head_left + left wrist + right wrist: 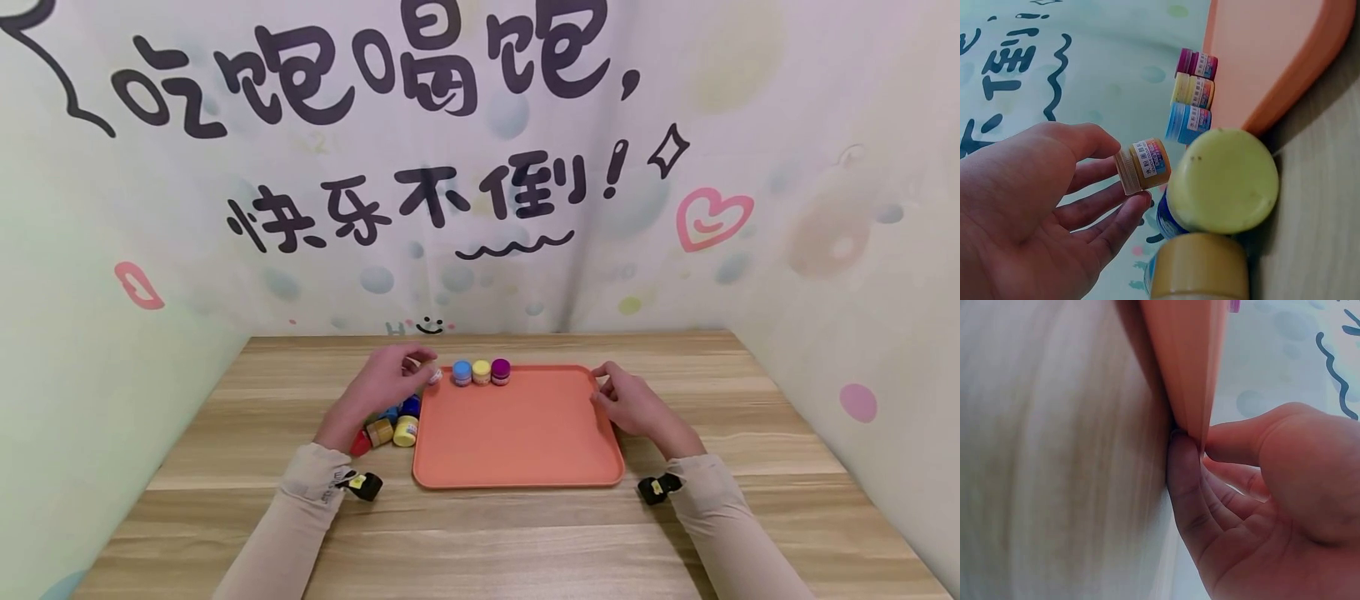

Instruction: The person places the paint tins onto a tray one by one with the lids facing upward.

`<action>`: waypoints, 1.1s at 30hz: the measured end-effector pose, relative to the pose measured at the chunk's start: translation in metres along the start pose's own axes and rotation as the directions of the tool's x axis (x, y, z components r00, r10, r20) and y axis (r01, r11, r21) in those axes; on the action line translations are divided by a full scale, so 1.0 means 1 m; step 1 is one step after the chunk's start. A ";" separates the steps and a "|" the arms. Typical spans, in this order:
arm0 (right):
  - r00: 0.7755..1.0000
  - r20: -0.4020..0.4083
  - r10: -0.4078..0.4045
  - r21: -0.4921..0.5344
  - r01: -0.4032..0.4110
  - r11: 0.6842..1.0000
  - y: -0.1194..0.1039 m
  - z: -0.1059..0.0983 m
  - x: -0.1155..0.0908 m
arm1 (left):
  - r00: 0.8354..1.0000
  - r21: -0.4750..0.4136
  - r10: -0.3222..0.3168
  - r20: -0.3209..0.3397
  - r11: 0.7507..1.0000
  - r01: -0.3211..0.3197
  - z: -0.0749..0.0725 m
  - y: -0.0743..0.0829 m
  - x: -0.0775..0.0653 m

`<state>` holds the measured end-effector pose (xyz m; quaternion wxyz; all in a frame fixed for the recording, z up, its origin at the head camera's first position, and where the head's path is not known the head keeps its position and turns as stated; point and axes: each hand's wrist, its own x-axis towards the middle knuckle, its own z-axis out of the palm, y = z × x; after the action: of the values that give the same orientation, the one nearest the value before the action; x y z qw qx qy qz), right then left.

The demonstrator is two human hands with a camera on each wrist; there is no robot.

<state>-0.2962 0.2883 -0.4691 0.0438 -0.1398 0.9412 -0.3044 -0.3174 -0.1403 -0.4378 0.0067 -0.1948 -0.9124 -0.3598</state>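
Observation:
My left hand (384,380) pinches a small paint jar (1150,164) between thumb and fingers, at the tray's back left corner. In the left wrist view the jar is ochre with a printed label. On the orange tray (517,433), along its back edge, stand a blue paint jar (462,373), a pale yellow one (482,372) and a purple one (501,372). My right hand (636,405) grips the tray's right rim near the back; in the right wrist view the thumb and a finger are on either side of the rim (1186,375).
Left of the tray several more paint jars lie close together, among them a yellow one (406,431), an ochre one (380,432) and a red one (361,443). The wooden table (480,542) meets a printed curtain (525,283) at the back.

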 end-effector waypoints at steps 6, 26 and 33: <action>1.000 -0.003 -0.006 0.005 0.006 1.000 0.000 0.000 0.000 | 0.999 0.004 0.031 -0.006 0.999 -0.031 0.003 0.007 0.003; 1.000 -0.009 -0.022 0.005 0.022 1.000 0.000 0.000 0.000 | 0.994 -0.019 0.110 -0.009 0.994 -0.110 0.013 0.029 0.015; 1.000 -0.010 -0.016 0.002 0.016 1.000 0.000 0.001 -0.001 | 0.993 -0.015 0.121 0.010 0.993 -0.120 0.022 0.034 0.022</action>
<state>-0.2953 0.2880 -0.4695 0.0370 -0.1458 0.9400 -0.3064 -0.3223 -0.0957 -0.4292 0.0223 -0.2515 -0.8965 -0.3642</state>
